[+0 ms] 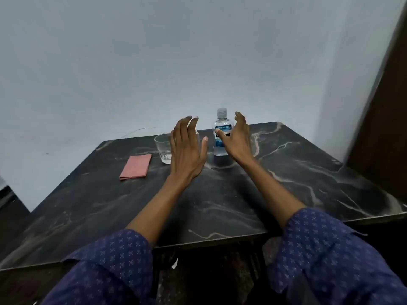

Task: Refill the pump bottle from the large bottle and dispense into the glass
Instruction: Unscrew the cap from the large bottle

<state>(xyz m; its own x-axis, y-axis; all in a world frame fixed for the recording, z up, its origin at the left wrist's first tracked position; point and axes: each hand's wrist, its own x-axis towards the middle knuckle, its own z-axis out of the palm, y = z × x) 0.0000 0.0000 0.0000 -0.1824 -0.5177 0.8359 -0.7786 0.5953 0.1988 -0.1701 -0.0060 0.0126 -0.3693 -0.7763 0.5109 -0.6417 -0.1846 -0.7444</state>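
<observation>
A clear large bottle (221,128) with a blue label and a clear cap stands upright near the far edge of the dark marble table (220,205). An empty clear glass (163,149) stands to its left. My left hand (187,148) hovers open between glass and bottle, fingers spread, partly hiding the glass's right side and something clear behind it. My right hand (236,137) is open just right of the bottle, its thumb across the label, palm facing the bottle. Neither hand holds anything. No pump bottle shows clearly.
A folded pink cloth (136,166) lies left of the glass. A pale wall rises right behind the table's far edge. A dark wooden panel (383,128) stands at the right. Blue patterned sleeves cover both forearms near the table's front edge.
</observation>
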